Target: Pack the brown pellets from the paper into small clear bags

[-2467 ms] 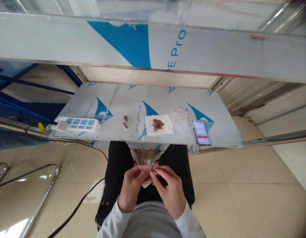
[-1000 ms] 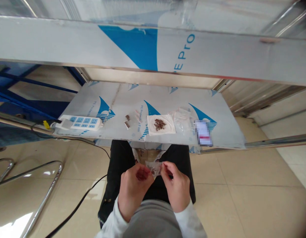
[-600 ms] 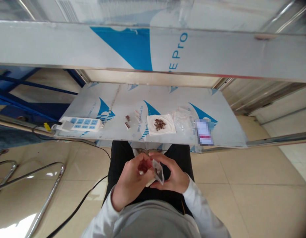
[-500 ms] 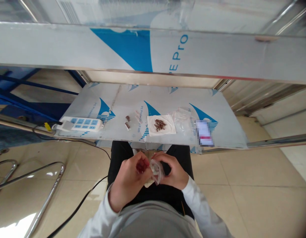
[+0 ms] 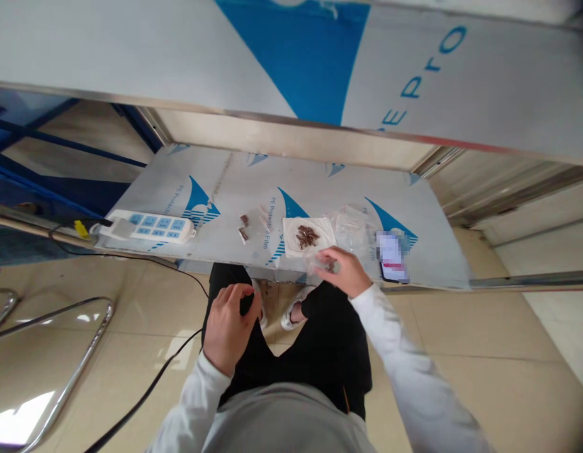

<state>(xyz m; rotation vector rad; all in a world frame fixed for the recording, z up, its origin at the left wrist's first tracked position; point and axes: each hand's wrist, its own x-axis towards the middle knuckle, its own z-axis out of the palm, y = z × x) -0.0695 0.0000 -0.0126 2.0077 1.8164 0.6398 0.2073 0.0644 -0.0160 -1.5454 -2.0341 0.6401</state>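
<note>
My right hand is closed on a small clear plastic bag at the shelf's front edge, just below a white paper sheet. Small brown stick-like pieces lie heaped on that sheet. Over my left thigh hangs my left hand, fingers loosely bent and thumb apart, with nothing visible in it; its palm is hidden.
Two small brown packets lie left of the sheet, and a crumpled clear bag lies right of it. Farther right is a phone. A power strip sits at the left end. An upper ledge overhangs the shelf.
My hands have parted. The right one has moved forward to the shelf edge with the small bag, while the left has let go of it and drawn left. The view has tilted slightly.
</note>
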